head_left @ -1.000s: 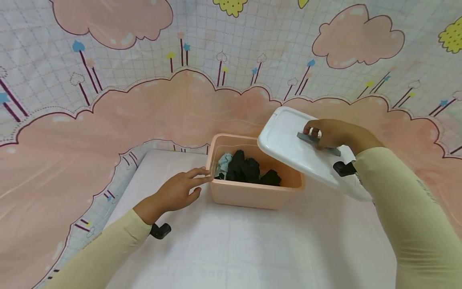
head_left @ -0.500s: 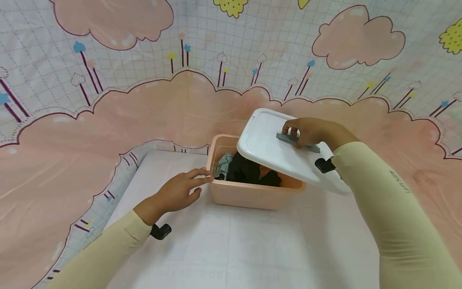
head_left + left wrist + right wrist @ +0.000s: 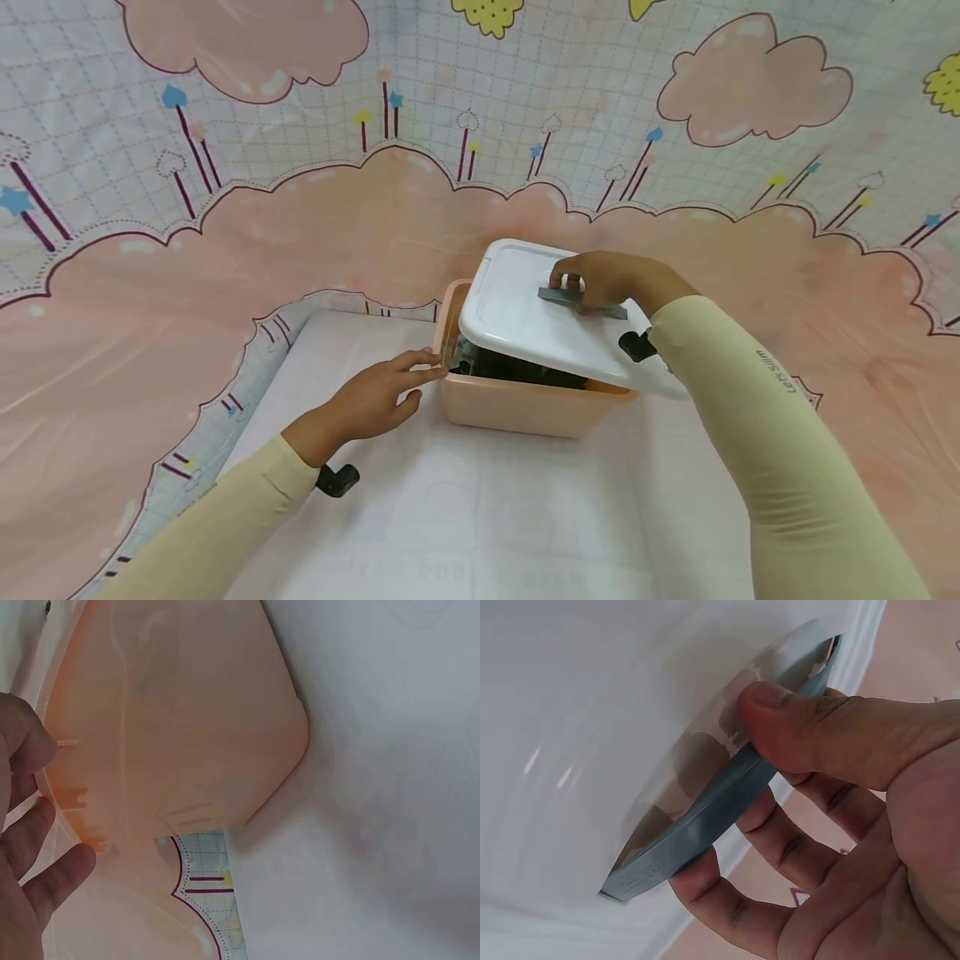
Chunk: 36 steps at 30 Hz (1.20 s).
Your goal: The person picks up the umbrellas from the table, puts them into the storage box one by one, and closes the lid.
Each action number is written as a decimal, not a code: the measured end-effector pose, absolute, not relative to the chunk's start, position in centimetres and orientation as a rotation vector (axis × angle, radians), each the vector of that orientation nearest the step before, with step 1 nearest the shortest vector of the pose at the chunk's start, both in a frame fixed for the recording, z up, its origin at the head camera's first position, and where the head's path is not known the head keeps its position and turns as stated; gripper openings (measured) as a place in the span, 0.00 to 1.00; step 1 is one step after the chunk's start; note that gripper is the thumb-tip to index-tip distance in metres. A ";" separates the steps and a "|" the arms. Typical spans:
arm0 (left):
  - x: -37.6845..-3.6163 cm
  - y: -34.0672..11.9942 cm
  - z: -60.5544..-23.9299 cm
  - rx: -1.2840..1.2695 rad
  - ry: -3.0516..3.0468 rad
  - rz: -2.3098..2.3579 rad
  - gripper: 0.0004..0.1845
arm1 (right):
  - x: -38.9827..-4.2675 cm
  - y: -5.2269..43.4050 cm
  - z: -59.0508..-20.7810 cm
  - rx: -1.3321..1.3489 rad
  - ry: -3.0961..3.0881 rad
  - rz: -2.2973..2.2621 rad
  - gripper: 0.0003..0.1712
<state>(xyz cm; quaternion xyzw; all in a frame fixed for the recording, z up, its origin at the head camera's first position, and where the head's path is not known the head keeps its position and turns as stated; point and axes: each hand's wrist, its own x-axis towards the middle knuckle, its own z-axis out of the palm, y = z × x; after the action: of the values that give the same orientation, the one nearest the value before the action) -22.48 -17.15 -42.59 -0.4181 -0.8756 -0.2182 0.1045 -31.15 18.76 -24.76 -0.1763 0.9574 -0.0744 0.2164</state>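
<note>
Lowest in the frame, two cream sleeves reach in from the bottom corners over the white surface [image 3: 480,517]. The left hand [image 3: 371,400], left of centre, lies low with fingers straight and relaxed, fingertips touching the left wall of the peach box [image 3: 525,404], gripping nothing; the left wrist view shows those fingers [image 3: 34,847] flat against the box's translucent side. The box stands at the middle of the frame on the surface. Above it, the white lid [image 3: 540,321] hangs tilted, its far-left edge over the box's back rim, its near-right edge raised, dark cloth [image 3: 517,367] showing in the gap. The right hand [image 3: 600,279] comes in from the right, arm bent, and pinches the lid's grey handle [image 3: 581,302], thumb on top, fingers curled beneath. Behind, a pink cloud-print backdrop [image 3: 300,208] fills the upper frame.
</note>
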 end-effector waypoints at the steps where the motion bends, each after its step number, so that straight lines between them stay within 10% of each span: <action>1: -22.5 -17.1 -42.6 -1.235 -2.578 -0.649 0.25 | -31.2 18.5 -24.9 -0.495 2.647 -0.204 0.28; 36: -22.2 -17.9 -43.4 -1.240 -2.444 -0.539 0.25 | -32.0 14.9 -29.7 -0.603 2.626 -0.247 0.31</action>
<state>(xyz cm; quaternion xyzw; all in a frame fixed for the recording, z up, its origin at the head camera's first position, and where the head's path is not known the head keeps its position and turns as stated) -22.21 -17.89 -43.40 -0.4372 -0.8618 -0.1902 0.1731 -32.02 14.86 -29.67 -0.2177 0.9476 -0.0890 0.2160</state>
